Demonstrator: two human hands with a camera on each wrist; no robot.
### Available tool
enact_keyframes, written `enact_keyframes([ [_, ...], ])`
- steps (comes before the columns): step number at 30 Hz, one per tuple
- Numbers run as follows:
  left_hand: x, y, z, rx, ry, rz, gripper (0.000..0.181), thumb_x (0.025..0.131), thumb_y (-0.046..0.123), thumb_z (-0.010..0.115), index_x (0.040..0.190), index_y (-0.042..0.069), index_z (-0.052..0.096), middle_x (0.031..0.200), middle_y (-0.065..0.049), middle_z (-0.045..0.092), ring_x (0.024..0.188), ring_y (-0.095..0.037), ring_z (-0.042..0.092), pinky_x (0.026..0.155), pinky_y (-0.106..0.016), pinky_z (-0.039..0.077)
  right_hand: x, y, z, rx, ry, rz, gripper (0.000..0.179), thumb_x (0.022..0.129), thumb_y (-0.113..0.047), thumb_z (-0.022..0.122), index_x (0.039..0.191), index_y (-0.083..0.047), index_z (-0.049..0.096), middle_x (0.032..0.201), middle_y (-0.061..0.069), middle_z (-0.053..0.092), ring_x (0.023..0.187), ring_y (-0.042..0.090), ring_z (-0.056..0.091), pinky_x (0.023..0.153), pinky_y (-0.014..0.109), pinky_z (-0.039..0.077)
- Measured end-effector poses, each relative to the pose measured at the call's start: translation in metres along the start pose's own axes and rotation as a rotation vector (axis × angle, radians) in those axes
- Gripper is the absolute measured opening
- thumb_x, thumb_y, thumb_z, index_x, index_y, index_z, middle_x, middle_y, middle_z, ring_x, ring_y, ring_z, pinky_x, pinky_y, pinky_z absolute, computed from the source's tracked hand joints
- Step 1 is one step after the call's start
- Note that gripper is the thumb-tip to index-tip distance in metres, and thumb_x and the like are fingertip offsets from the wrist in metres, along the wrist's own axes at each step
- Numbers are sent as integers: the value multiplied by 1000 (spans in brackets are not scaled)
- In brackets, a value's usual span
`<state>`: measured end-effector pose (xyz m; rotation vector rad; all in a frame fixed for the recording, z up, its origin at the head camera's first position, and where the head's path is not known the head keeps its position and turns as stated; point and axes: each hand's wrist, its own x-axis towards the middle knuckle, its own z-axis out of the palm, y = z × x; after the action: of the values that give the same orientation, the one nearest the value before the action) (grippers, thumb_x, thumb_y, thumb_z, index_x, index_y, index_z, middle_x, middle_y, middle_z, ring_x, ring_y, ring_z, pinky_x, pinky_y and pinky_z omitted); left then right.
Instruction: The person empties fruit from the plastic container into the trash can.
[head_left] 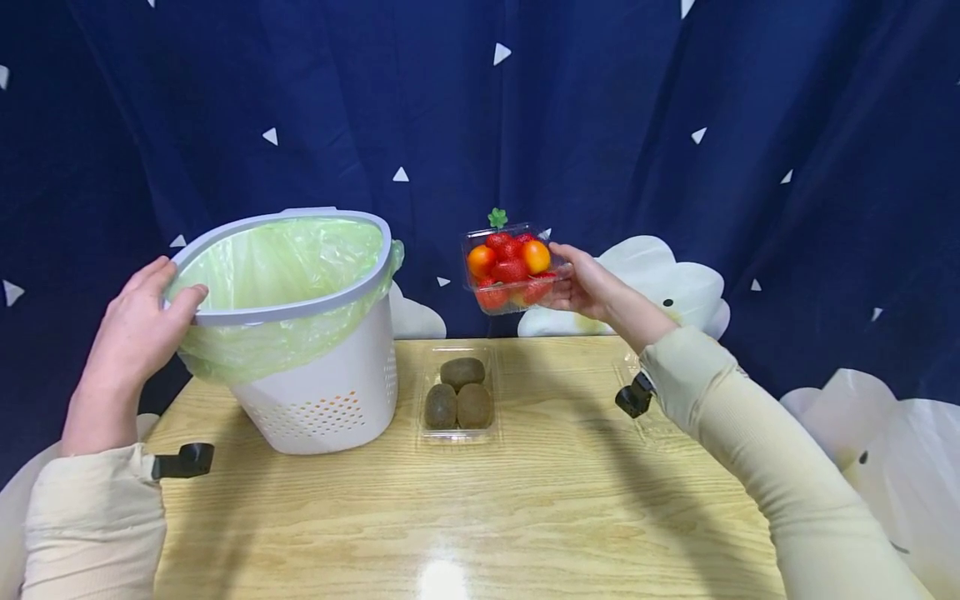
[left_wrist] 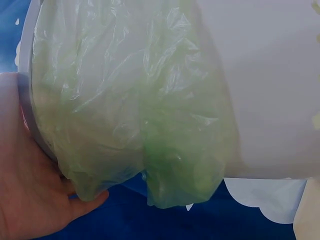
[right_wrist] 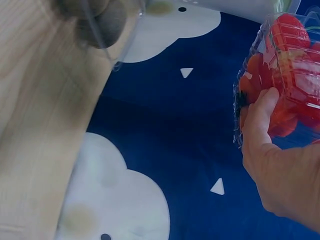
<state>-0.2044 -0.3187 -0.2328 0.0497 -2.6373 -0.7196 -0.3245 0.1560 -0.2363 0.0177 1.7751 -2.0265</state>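
Note:
My left hand (head_left: 142, 325) grips the grey rim of a white trash bin (head_left: 330, 408), thumb over the edge. A pale green bag (head_left: 292, 250) lines the bin and folds down over its outside, also seen in the left wrist view. My right hand (head_left: 588, 287) holds up a clear plastic box (right_wrist: 252, 47) of strawberries (head_left: 510, 270) and small orange fruits (head_left: 536, 257) above the table's far edge. In the right wrist view, the thumb lies along the box's side. A second clear box (head_left: 459, 354) with several kiwis (head_left: 475, 406) sits on the table, right of the bin.
The wooden table (head_left: 480, 508) ends at a dark blue curtain (head_left: 570, 125) printed with white shapes. Another clear plastic piece (head_left: 660, 425) lies at the table's right, partly behind my right sleeve. A black wrist mount (head_left: 636, 395) sticks out from that sleeve.

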Motion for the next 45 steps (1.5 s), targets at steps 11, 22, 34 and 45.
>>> enact_keyframes([
  [11,1,-1,2,-20,25,1,66,92,36,32,139,-10,21,149,-24,14,134,-45,14,108,-56,13,-2,-19,29,-130,22,-35,48,93,-46,35,103,0,48,71,4,67,66,16,67,64,25,55],
  [22,0,0,3,-27,22,-11,66,93,36,32,139,-9,21,149,-23,12,134,-45,13,108,-57,12,0,-34,60,-189,21,-78,57,93,-46,36,126,0,39,94,7,60,73,16,66,77,30,53],
  [34,-1,4,4,-38,20,-17,66,93,36,32,140,-8,19,150,-22,12,135,-44,12,108,-57,12,5,-54,79,-136,15,-95,60,92,-48,39,127,0,40,109,12,55,81,20,64,82,31,50],
  [45,-1,5,5,-42,26,-22,66,93,36,31,140,-9,21,150,-22,12,135,-44,13,108,-56,12,14,-64,96,-129,4,-105,61,91,-49,42,127,0,41,109,11,55,93,23,60,90,32,47],
])
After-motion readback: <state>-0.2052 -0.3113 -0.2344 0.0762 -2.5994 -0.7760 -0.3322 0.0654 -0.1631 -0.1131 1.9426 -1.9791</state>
